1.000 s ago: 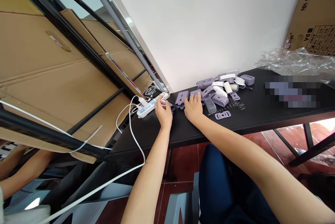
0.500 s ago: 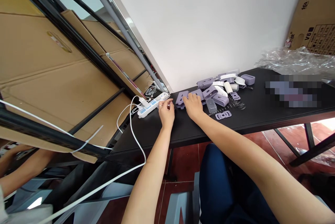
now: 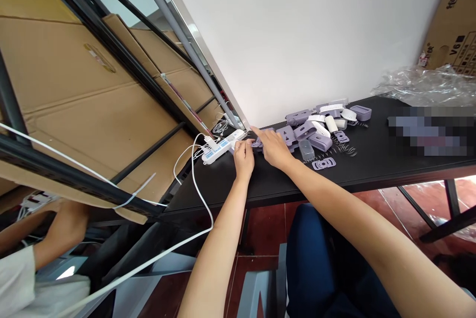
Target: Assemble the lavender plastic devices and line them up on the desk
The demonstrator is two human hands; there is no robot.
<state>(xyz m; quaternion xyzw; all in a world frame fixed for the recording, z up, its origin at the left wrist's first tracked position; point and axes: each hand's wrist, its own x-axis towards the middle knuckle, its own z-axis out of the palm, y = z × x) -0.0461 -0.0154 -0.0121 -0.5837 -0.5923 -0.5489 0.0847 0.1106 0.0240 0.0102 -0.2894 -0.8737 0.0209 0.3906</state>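
Observation:
My left hand (image 3: 244, 158) is beside the right end of a white power strip (image 3: 222, 148), its fingers curled in a pinch. Just beyond those fingers a purple plastic part (image 3: 257, 143) shows between my two hands, mostly covered by them. My right hand (image 3: 274, 147) closes over that part from the right, index finger stretched out to the left. Close by on its right lie another purple plastic housing (image 3: 285, 134), a clear grey plastic box (image 3: 307, 150) and a flat purple piece with oval cutouts (image 3: 324, 163).
More purple and white parts, including a white brush-like piece (image 3: 331, 108), are heaped along the wall. Thin coil springs (image 3: 347, 150) lie in front. A white cable (image 3: 194, 184) hangs over the black table's (image 3: 366, 166) left end. Shelving with cardboard (image 3: 78, 109) stands left, with another person's arm (image 3: 69, 228) below.
My right hand has moved left off the housing toward my left hand, its index finger now extended. The purple part between the hands is more covered. The view has shifted slightly.

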